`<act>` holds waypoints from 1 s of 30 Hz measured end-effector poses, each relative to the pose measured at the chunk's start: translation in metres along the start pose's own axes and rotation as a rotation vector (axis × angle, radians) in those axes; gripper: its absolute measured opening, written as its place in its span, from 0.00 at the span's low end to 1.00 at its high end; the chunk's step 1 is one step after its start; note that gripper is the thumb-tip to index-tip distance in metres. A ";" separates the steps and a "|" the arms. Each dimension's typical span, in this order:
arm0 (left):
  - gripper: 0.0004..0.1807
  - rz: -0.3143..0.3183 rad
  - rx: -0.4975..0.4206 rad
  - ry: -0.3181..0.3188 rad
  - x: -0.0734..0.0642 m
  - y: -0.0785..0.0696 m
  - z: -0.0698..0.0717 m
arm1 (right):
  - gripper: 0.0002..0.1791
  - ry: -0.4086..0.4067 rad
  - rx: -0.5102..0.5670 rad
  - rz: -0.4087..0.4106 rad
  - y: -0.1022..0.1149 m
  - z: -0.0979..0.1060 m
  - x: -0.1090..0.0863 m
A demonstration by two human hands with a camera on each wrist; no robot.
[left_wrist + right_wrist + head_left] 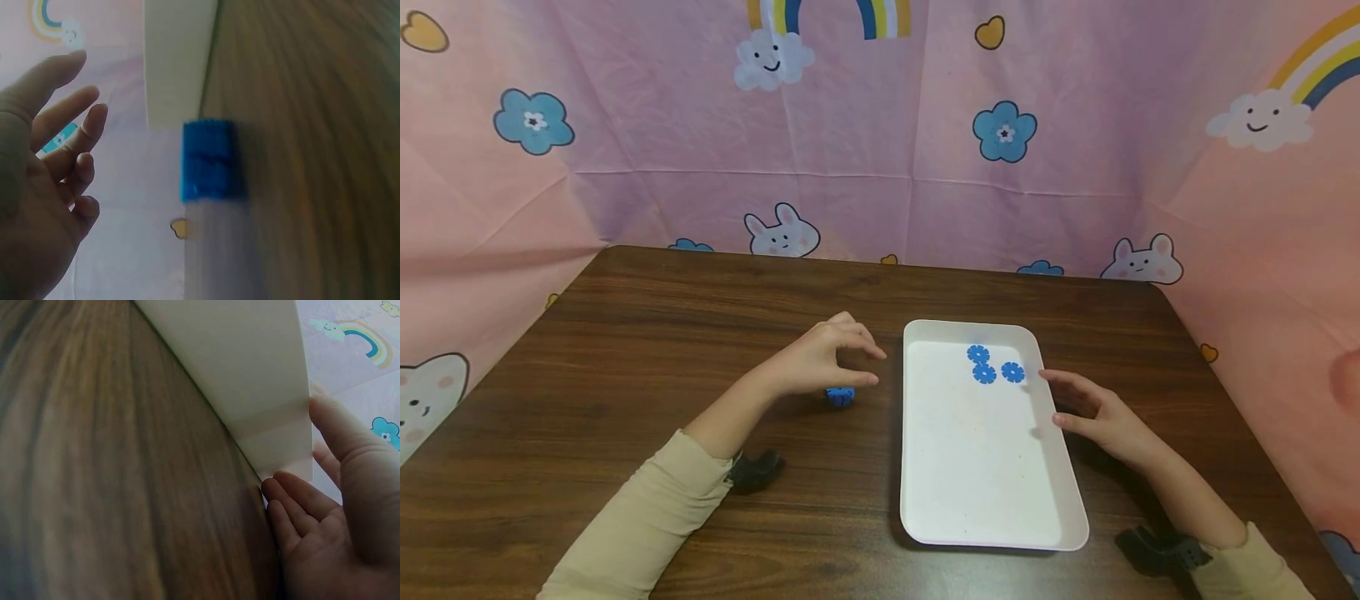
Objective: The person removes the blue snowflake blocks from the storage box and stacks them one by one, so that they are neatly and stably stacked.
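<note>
Three flat, round, blue plastic discs with notched edges (984,372) lay in a shallow, rectangular, white plastic tray (977,467), about level with the fingertips of the right hand (1105,419). Two sat edge to edge; the third was apart from them, nearest those fingertips. The tray stood between both hands on a dark brown, wood-grained table (805,533), probably so that either could reach inside. The right hand's fingers were gently bent and spread from the thumb, at the tray's side wall; it seemed placed to steady the tray, though how firmly it pressed could not be told. The left hand (823,354) held nothing, its thumb and relaxed fingers well parted. A short, ribbed, blue plastic stack (840,398) stood on the table below the left thumb, with a gap between, seemingly kept there so that hand need not cross the tray.
</note>
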State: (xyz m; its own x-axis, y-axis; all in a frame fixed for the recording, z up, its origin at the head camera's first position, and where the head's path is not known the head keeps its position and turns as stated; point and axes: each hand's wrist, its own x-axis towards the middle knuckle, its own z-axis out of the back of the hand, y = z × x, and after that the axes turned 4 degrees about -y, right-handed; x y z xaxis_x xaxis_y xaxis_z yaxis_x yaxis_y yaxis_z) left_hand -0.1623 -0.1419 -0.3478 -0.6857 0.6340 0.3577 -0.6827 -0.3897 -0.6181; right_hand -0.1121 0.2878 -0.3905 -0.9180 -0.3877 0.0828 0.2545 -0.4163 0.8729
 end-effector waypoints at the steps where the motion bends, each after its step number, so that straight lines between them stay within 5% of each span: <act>1: 0.16 -0.004 -0.006 -0.003 0.003 -0.002 -0.001 | 0.31 0.000 -0.001 0.000 0.000 0.000 0.000; 16: 0.17 -0.066 -0.038 0.011 0.038 -0.024 -0.031 | 0.32 0.005 0.005 0.012 0.000 0.001 0.000; 23: 0.20 -0.005 -0.048 0.074 0.054 -0.031 -0.045 | 0.32 0.001 0.001 0.017 0.000 0.000 0.000; 30: 0.23 0.033 0.052 0.156 0.072 -0.036 -0.060 | 0.32 0.004 -0.003 0.006 0.000 0.000 0.000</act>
State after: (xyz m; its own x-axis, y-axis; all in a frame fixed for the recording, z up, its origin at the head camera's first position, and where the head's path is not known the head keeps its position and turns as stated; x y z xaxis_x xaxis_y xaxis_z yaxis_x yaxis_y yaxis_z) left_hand -0.1720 -0.0418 -0.3411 -0.6632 0.7146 0.2225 -0.6754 -0.4434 -0.5893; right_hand -0.1122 0.2879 -0.3903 -0.9153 -0.3935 0.0862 0.2610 -0.4164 0.8709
